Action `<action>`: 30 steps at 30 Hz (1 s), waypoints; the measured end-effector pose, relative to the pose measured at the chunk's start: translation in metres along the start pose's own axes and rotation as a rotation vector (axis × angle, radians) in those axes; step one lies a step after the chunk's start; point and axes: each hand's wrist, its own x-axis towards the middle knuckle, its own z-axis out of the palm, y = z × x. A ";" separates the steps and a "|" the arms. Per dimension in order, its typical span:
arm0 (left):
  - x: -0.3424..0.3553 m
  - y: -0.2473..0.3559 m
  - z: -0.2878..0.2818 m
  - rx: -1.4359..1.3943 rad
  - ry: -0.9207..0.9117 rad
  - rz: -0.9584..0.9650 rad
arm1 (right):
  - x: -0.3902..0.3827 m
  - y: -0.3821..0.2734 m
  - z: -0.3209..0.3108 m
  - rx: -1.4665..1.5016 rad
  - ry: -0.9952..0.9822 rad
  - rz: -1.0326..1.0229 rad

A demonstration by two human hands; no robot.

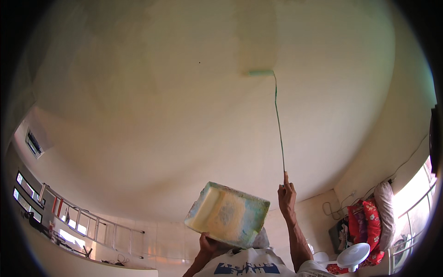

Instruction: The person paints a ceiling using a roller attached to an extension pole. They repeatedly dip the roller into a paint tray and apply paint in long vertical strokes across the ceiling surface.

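Note:
My right hand (287, 198) is raised and closed round the lower end of a paint roller (279, 124), one finger stretched along its long thin rod. Its green-tinted roller head (261, 73) is at a broad pale painted surface (184, 124). Just above the head runs a darker, wet-looking strip (256, 37). Lower down, my left hand (211, 243) grips the near edge of a paint tray (226, 207). The tilted tray is smeared with cream, yellow and blue-green paint. Part of the left hand's fingers is hidden by the tray.
A metal ladder (97, 226) lies sideways at the left, close to narrow windows (27, 191). At the lower right are a white fan (353, 255), red floral bedding (371, 217) and a grey pillow (384, 205), beside a barred bright window (413, 217). A cable (410, 161) hangs along the wall.

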 end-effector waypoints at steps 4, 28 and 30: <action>0.004 -0.003 0.001 0.009 -0.013 0.003 | -0.019 0.012 0.000 -0.020 0.010 -0.014; 0.015 -0.011 -0.099 0.336 0.010 0.176 | 0.041 -0.142 0.039 0.027 0.022 -0.165; 0.019 -0.014 -0.089 0.263 0.004 0.167 | 0.057 -0.149 0.039 0.020 0.057 -0.218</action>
